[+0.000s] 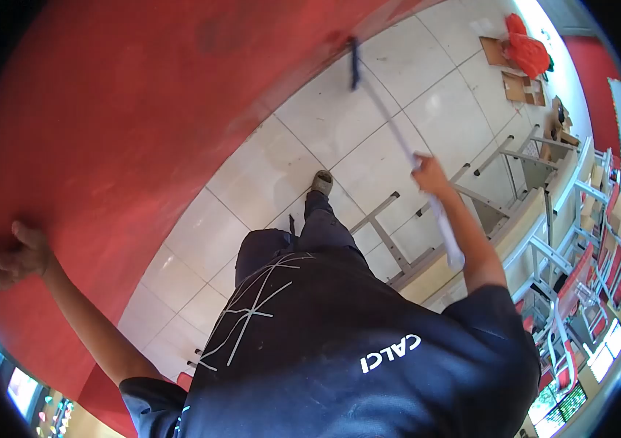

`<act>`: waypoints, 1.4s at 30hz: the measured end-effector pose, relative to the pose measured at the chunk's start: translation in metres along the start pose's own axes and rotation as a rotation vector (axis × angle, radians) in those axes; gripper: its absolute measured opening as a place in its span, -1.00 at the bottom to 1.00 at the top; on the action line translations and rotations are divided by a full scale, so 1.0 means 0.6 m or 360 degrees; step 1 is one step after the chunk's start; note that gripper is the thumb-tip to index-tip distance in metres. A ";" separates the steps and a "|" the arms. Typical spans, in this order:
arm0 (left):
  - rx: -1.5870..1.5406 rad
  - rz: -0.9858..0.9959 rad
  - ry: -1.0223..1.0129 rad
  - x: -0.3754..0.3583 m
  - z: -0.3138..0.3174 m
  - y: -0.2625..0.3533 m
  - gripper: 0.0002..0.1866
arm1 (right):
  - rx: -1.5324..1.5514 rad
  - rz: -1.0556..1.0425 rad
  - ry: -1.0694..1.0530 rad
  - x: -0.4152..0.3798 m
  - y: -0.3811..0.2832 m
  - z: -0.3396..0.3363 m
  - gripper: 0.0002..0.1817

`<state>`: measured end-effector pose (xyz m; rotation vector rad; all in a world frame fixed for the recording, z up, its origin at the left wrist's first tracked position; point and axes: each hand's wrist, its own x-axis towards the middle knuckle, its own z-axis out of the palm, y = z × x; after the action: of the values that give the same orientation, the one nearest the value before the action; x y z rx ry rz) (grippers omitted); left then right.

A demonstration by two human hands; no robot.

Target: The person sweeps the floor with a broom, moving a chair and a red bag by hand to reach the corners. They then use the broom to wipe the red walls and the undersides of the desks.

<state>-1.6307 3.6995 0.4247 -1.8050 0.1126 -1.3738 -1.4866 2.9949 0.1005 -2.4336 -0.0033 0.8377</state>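
My right hand (429,175) is closed around the long white handle of a broom (391,113). The handle runs down along my right forearm, and its pale lower end shows beside my elbow. At the far end, the narrow dark broom head (355,64) lies on the tiled floor (391,69), close to the foot of the red wall (143,109). Out to the left, my left hand (18,259) is up against the red wall with its fingers apart, holding nothing. One shoe (322,182) stands on the tiles between the two hands.
Desks with grey metal legs (391,244) line my right side. Chairs with red seats (577,281) are stacked or crowded beyond them. In the far right corner lie a red plastic bag (528,55) and flattened cardboard (522,88).
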 end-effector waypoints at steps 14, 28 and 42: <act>0.0008 -0.0129 -0.0099 0.012 -0.004 0.039 -0.35 | -0.0430 -0.0120 -0.0896 0.040 0.055 0.081 -0.54; 0.0017 -0.0112 -0.0145 0.015 -0.019 0.043 -0.29 | -0.0143 0.0087 0.0778 0.070 0.163 -0.003 -0.43; -0.2483 -0.0243 0.0187 0.390 0.055 0.674 -0.78 | -0.0038 0.1204 0.0315 -0.156 0.312 0.166 -0.70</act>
<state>-1.3500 3.3355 0.3337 -2.9314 1.4653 -1.5909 -1.6506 2.8713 -0.0064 -2.5315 1.0351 0.8835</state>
